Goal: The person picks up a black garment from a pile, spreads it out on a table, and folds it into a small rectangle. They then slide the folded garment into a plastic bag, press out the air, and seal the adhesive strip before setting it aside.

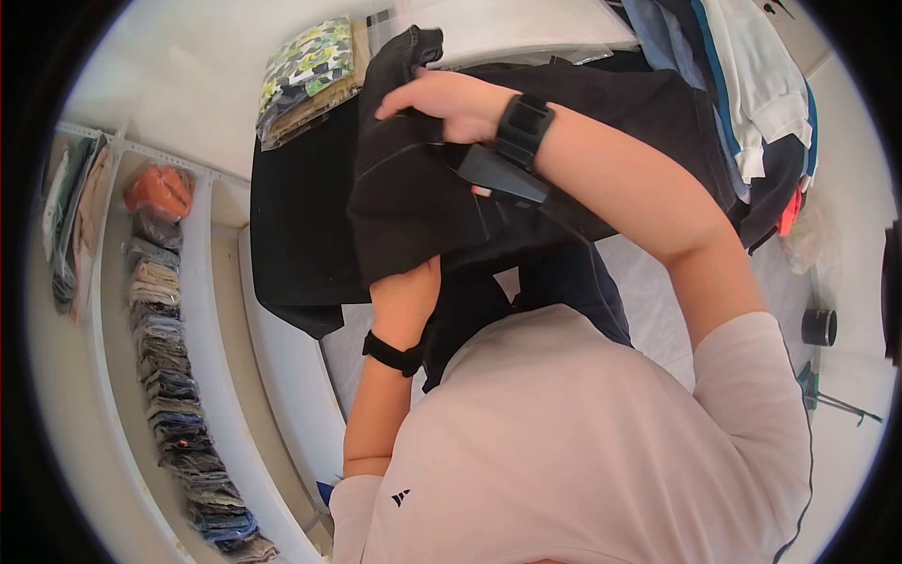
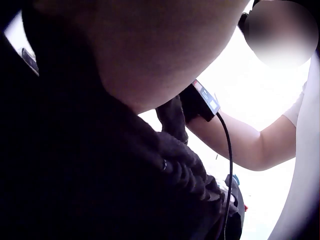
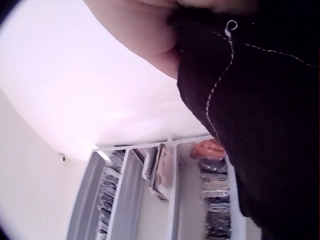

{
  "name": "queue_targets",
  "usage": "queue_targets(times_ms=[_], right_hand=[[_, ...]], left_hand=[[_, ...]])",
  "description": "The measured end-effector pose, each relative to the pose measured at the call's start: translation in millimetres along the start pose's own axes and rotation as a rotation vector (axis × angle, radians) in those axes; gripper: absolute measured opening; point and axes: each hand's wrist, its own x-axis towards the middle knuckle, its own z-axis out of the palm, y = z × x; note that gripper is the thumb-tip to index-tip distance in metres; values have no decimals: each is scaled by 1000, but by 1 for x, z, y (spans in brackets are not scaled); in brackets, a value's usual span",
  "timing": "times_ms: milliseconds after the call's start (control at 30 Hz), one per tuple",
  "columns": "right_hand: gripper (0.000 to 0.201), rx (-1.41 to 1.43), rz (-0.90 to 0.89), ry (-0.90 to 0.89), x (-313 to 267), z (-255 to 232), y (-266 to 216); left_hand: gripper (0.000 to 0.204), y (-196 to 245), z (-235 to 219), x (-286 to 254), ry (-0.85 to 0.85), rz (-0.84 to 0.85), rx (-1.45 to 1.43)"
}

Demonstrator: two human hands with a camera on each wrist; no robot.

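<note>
- the right hand [image 1: 442,103] grips the top edge of a black garment [image 1: 413,207], fingers curled over the cloth.
- the left hand is hidden under that garment; i cannot tell its state.
- the garment hangs lifted above the white worktop [image 1: 282,376], near a stack of folded patterned cloth [image 1: 305,75].

A black garment [image 1: 423,197] of heavy cloth with pale contrast stitching along its seams hangs raised off the desk, draped in loose folds, one end bunched and rumpled at the top.
</note>
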Motion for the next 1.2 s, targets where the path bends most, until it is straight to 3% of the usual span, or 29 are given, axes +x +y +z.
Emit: queue_targets(times_ms=[33, 67, 100, 200, 300, 333, 400, 467, 533, 600, 633, 700, 767, 800, 900, 967, 1033, 1067, 1100, 1133, 1200], right_hand=[[31, 94, 297, 204, -8, 6, -15], [43, 185, 594, 408, -18, 10, -29], [62, 199, 556, 263, -34, 5, -37], [64, -85, 696, 346, -56, -7, -15], [60, 76, 758, 295, -47, -44, 26], [60, 71, 754, 290, -42, -43, 17], [55, 213, 732, 453, -34, -41, -3], [52, 197, 752, 471, -33, -41, -7], [52, 150, 791, 357, -35, -47, -5], [54, 28, 690, 589, -41, -46, -7], [59, -151, 659, 626, -49, -30, -39], [56, -767, 115, 639, -72, -18, -39], [60, -775, -103, 172, -102, 8, -65], [58, -913, -215, -45, -118, 19, -76], [54, -1027, -177, -171, -143, 38, -65], [59, -1100, -79, -154, -150, 39, -55], [61, -1125, -106, -183, -154, 23, -54], [64, -1147, -136, -218, -155, 17, -55], [55, -1100, -105, -184, -155, 19, -65], [55, -1104, -109, -179, -160, 20, -67], [48, -1231, 81, -322, -174, 20, -72]], left_hand=[[19, -3, 4, -2, 2, -4, -1], [16, -6, 7, -3, 93, 105, 51], [14, -8, 10, -2, 188, 212, 104], [15, -7, 11, -5, 191, 143, 10], [19, 4, 5, -4, 195, 138, -59], [19, 9, -2, -3, 201, 134, -55], [29, 19, -19, 0, -95, 98, -200], [33, 24, -22, 2, -72, 71, -301], [37, 24, -25, 2, -51, 41, -405], [42, 24, -28, -1, -247, -4, -514], [42, 23, -28, -3, -252, -10, -519], [52, 21, -28, -5, -230, 66, -693], [55, 23, -28, -5, -217, 67, -756], [60, 23, -28, -4, -201, 73, -815], [62, 25, -34, 2, -210, 8, -925], [57, 28, -37, 4, -173, 38, -902], [52, 26, -47, 9, -129, 70, -872], [44, 18, -58, 10, -290, 111, -970], [36, 8, -66, 10, -451, 153, -1062], [36, -5, -70, 6, -448, 159, -1058], [22, -35, -77, 1, -345, 129, -1073]])
